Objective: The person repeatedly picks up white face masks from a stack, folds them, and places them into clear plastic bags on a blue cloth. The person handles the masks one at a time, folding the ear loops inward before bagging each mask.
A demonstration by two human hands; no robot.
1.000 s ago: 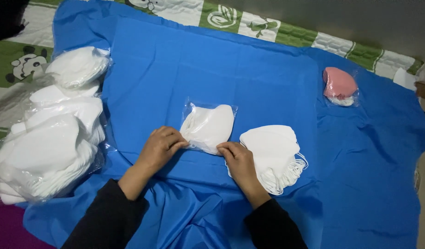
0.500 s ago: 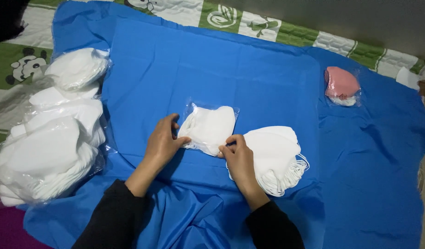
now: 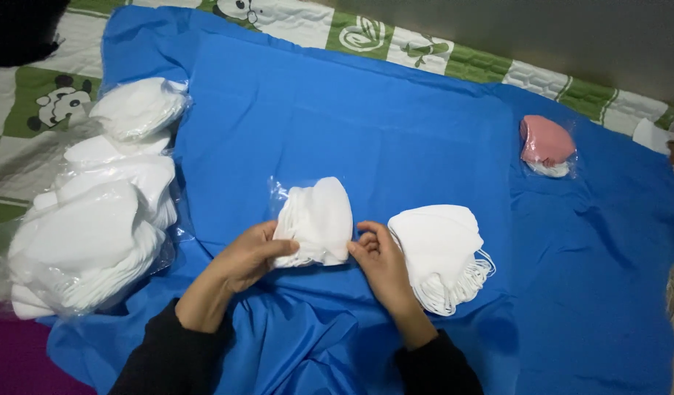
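Bagged white masks (image 3: 316, 219) are pinched between left hand (image 3: 245, 257) and right hand (image 3: 381, 262).

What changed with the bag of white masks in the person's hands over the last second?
The small clear bag of white masks has been turned from lying slanted to standing more upright, and shifted slightly left. The left hand and right hand kept hold of its lower edge throughout. The loose stack of masks, the big bagged pile, the pink mask and the blue cloth stayed put.
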